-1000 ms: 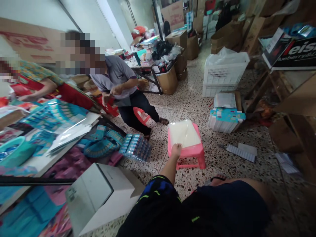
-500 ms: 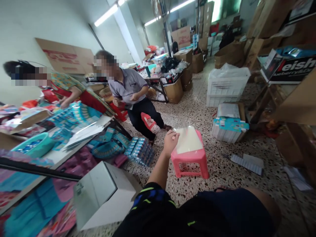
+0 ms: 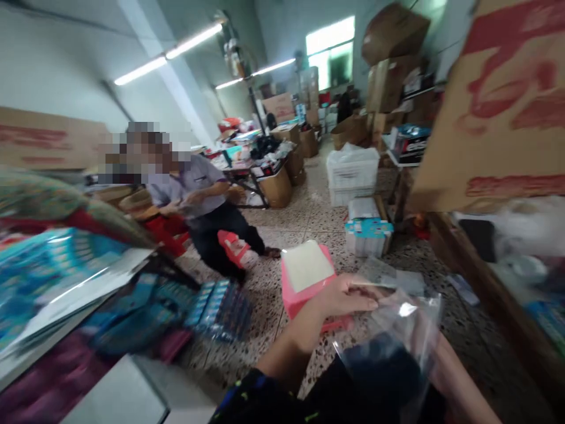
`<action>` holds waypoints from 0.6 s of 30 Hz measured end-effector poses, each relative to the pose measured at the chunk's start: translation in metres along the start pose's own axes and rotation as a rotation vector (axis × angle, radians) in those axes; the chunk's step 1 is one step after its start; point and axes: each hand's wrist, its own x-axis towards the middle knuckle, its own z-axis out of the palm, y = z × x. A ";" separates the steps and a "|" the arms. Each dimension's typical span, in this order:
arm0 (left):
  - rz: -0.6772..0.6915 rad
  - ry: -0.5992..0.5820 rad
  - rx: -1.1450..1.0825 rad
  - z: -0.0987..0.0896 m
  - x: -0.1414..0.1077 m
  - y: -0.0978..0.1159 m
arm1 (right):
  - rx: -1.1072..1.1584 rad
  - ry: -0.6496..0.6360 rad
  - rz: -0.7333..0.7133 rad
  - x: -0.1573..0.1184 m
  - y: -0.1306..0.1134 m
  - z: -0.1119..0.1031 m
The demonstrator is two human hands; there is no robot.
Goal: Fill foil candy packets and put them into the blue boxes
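While the left hand (image 3: 346, 296) grips a clear bag (image 3: 395, 338), the right hand (image 3: 412, 307) sits behind it, grip unclear. A pink stool (image 3: 293, 298) stands nearby.

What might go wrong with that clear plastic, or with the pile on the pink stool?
The clear plastic looks thin and floppy, so it might crease or slip from the left hand. The pale stack sits on top of the pink stool, so a knock could perhaps slide it off.
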 end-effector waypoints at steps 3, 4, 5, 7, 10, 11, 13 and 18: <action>-0.029 -0.095 -0.012 0.005 0.019 -0.020 | 0.167 0.000 -0.058 -0.002 0.000 0.011; -0.033 -0.095 -0.002 0.004 0.026 -0.026 | 0.178 0.041 -0.092 -0.004 0.002 0.008; -0.034 -0.086 0.002 0.001 0.032 -0.032 | 0.168 0.095 -0.127 -0.007 0.005 0.003; -0.034 -0.022 -0.013 -0.004 0.043 -0.042 | 0.095 0.213 -0.182 -0.014 0.008 -0.009; -0.056 0.079 0.001 -0.012 0.057 -0.052 | -0.135 0.390 -0.241 -0.032 -0.005 -0.021; -0.056 0.091 0.025 -0.013 0.062 -0.054 | -0.254 0.433 -0.267 -0.038 -0.013 -0.021; -0.036 0.057 0.072 -0.013 0.072 -0.058 | -0.545 0.514 -0.334 -0.051 -0.032 -0.019; -0.066 0.035 0.098 0.006 0.113 -0.067 | -1.002 0.777 -0.405 -0.071 -0.063 -0.014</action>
